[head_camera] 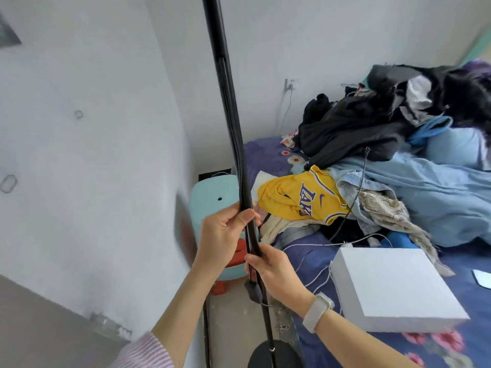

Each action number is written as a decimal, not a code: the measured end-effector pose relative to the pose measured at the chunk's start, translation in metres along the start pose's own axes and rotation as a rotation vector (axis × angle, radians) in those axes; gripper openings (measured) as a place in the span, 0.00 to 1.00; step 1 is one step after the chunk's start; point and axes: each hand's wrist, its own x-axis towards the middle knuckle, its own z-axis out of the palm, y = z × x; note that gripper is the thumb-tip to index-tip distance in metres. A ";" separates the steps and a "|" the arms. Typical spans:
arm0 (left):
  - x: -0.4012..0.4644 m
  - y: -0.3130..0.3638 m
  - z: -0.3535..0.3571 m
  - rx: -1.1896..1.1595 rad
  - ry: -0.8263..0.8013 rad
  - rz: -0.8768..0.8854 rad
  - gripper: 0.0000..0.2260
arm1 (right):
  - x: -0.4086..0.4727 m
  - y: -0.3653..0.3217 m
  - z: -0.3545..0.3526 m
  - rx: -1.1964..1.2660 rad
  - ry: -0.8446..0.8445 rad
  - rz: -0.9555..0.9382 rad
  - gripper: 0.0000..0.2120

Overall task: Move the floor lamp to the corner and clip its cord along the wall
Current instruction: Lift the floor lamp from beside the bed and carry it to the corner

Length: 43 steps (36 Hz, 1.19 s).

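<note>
Gripping the lamp pole (233, 134): left hand (220, 235) above right hand (276, 272).

Left side: bare wall (87, 160) with open air before it, broken only by two small clips (8, 183) stuck to its face. Centre: lamp pole (228, 107) with cord (240, 166) running beside it, both hands (left hand (223, 235), right hand (276, 272)) closed on it, stool (212, 195) just behind, round base (273, 354) on the narrow floor strip between wall and bed (398, 349). Right side: bed crowded with clothes pile (372, 134), yellow jersey (297, 197), white box (393, 282) and loose cables (318, 272), leaving little clear surface.
</note>
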 end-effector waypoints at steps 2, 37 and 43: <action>-0.009 0.022 -0.001 -0.036 -0.013 0.038 0.06 | -0.019 -0.020 -0.003 0.007 0.021 -0.014 0.09; -0.286 0.305 0.275 -0.505 -0.908 0.194 0.15 | -0.497 -0.131 -0.172 -0.152 0.952 0.024 0.14; -0.359 0.355 0.347 -0.559 -1.010 0.225 0.14 | -0.594 -0.130 -0.213 -0.173 1.143 0.068 0.12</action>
